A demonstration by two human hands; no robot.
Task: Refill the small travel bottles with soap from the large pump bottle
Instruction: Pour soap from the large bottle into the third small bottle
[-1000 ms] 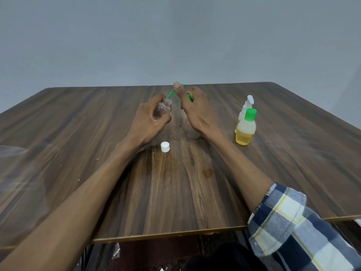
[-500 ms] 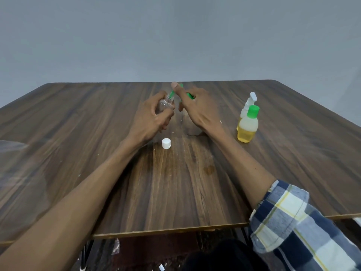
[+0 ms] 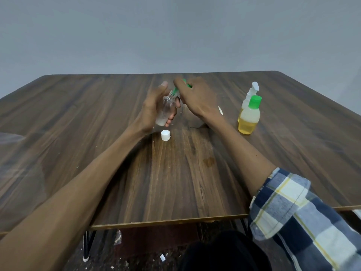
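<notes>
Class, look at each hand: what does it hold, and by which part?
The left hand grips the clear travel bottle round its body. The right hand presses the green pump; its grip there is hidden.

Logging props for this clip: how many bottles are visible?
4: clear bottle in left hand; pump bottle under right hand, mostly hidden; green-capped bottle; spray bottle behind it.
</notes>
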